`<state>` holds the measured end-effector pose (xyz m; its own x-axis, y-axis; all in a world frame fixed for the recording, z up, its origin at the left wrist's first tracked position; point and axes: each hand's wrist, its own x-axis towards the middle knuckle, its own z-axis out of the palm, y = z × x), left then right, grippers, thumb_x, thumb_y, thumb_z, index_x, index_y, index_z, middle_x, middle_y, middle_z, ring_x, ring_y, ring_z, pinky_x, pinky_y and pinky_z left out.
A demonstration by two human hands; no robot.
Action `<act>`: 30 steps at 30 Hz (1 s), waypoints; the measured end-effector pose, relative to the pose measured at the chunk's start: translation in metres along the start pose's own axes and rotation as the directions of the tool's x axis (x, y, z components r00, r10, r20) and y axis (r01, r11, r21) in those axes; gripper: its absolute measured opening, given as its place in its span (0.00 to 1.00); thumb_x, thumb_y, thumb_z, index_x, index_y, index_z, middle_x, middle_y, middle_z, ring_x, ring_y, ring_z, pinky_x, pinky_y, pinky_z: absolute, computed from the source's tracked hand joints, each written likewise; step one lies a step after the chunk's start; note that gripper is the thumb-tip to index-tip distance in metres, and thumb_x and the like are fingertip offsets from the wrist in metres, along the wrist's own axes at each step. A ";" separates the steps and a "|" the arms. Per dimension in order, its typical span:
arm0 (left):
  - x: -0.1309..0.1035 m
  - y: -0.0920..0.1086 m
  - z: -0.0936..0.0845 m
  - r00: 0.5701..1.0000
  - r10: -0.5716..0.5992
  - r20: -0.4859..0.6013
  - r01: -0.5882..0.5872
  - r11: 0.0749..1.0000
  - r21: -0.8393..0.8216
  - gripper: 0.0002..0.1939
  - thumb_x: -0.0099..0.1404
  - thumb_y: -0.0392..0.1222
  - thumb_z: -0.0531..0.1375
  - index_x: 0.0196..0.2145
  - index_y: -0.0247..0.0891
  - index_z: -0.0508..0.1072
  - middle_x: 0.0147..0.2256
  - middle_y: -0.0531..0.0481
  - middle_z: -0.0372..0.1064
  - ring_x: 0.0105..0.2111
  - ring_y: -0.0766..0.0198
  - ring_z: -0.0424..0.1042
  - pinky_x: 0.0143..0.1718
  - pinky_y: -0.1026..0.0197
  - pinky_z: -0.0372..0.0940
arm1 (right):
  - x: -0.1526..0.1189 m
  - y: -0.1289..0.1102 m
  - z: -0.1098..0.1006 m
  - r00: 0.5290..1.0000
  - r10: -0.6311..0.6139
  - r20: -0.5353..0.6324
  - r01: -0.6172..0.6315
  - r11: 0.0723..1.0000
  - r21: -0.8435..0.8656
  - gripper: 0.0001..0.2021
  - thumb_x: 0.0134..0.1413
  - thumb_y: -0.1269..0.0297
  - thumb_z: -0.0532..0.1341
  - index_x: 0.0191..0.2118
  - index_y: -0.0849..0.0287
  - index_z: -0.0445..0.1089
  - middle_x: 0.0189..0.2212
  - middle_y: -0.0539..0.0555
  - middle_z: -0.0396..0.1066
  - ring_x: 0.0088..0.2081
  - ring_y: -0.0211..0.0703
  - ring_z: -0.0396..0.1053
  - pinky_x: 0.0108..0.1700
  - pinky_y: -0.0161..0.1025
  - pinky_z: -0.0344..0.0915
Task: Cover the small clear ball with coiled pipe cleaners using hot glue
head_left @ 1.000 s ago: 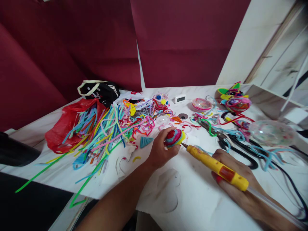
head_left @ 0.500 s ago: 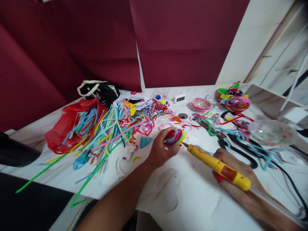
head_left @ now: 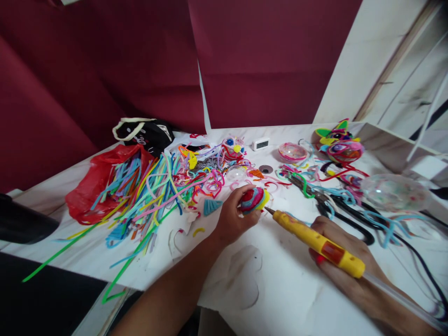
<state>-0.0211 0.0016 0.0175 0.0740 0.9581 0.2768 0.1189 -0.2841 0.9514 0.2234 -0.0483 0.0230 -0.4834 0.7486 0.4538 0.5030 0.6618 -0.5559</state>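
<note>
Between the thumb and fingers of my left hand (head_left: pixel 234 212) is a small round pipe-cleaner piece (head_left: pixel 252 199), striped red, blue, pink and yellow. My right hand (head_left: pixel 345 261) is wrapped round a yellow hot glue pen (head_left: pixel 315 242), with a clear glue stick (head_left: pixel 395 294) coming out of its back end. The pen's dark metal tip points left, close to the piece's yellow edge; whether they touch I cannot tell. A blue pipe-cleaner triangle (head_left: pixel 212 206) lies just left of my left hand.
A red plastic bag (head_left: pixel 91 186) spills many pipe cleaners (head_left: pixel 157 191) at left. Black-handled pliers (head_left: pixel 345 214), a clear plastic dome (head_left: pixel 395 192) and a colourful pipe-cleaner animal (head_left: pixel 341 142) are at right. A small digital timer (head_left: pixel 261 144) stands at the back. A black cord (head_left: pixel 420 261) runs along the right.
The striped piece in my left hand has shifted very slightly left. The glue pen and my right hand have hardly moved.
</note>
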 end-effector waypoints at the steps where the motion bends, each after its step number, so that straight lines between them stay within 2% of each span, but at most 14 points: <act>1: 0.000 0.000 0.000 1.000 -0.004 0.001 0.004 1.000 -0.006 0.29 0.52 0.40 0.64 0.53 0.37 0.68 0.50 0.42 0.69 0.48 0.55 0.71 0.46 0.59 0.69 | 0.000 0.000 0.000 1.000 0.002 0.003 -0.002 1.000 -0.001 0.13 0.67 0.61 0.48 0.44 0.46 0.70 0.32 0.55 0.70 0.30 0.45 0.68 0.28 0.44 0.68; 7: -0.001 -0.001 -0.001 1.000 0.013 0.007 -0.013 1.000 0.002 0.28 0.53 0.39 0.64 0.53 0.38 0.68 0.51 0.41 0.68 0.48 0.54 0.71 0.47 0.58 0.70 | 0.000 -0.002 0.001 1.000 0.001 0.025 -0.001 1.000 -0.003 0.15 0.67 0.61 0.48 0.46 0.43 0.71 0.31 0.55 0.70 0.30 0.46 0.67 0.29 0.45 0.68; 14: 0.000 0.002 -0.001 1.000 0.012 0.006 -0.012 1.000 -0.002 0.28 0.53 0.39 0.64 0.52 0.36 0.68 0.51 0.40 0.68 0.48 0.53 0.71 0.47 0.56 0.70 | 0.000 -0.002 0.001 0.999 0.006 0.038 -0.006 1.000 -0.007 0.15 0.66 0.61 0.47 0.46 0.44 0.70 0.32 0.56 0.71 0.30 0.49 0.67 0.29 0.47 0.68; 25: -0.001 0.002 0.000 1.000 0.030 0.006 -0.030 1.000 0.008 0.27 0.53 0.39 0.63 0.52 0.36 0.68 0.51 0.41 0.68 0.48 0.55 0.71 0.46 0.58 0.69 | 0.001 -0.004 0.000 0.999 -0.033 0.007 0.033 0.998 -0.052 0.14 0.66 0.61 0.47 0.46 0.40 0.69 0.28 0.55 0.67 0.28 0.47 0.66 0.25 0.45 0.67; 30: 0.000 0.003 0.000 0.999 0.031 0.009 -0.031 1.000 -0.004 0.28 0.53 0.39 0.64 0.52 0.36 0.68 0.51 0.41 0.68 0.47 0.55 0.71 0.46 0.58 0.69 | 0.000 0.000 0.003 0.998 -0.053 -0.023 0.050 0.991 -0.121 0.15 0.67 0.61 0.46 0.46 0.42 0.69 0.29 0.55 0.69 0.29 0.46 0.67 0.26 0.45 0.69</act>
<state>-0.0211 0.0005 0.0200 0.0863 0.9485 0.3049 0.1127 -0.3133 0.9429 0.2214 -0.0485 0.0205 -0.4928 0.7135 0.4981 0.5616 0.6981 -0.4442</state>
